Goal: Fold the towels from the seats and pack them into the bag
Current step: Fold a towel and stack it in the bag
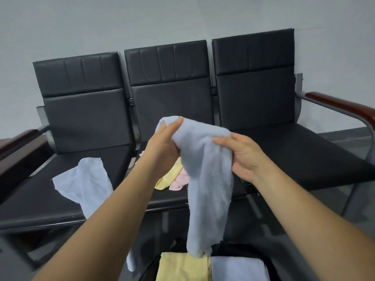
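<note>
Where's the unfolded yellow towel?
Head view: yellow towel crumpled on the middle seat, touching the pink towel to its right, partly behind the left forearm.

No text, label, brand or number can be read. The light blue towel (205, 179), the black seats (89, 118) and the grey wall (142, 21) are plain.

i see left hand (164, 146) and right hand (242, 157) holding blue towel (207, 189) at 12, hanging over bag (243, 250) at 6; white towel (85, 183) at 9.
</note>
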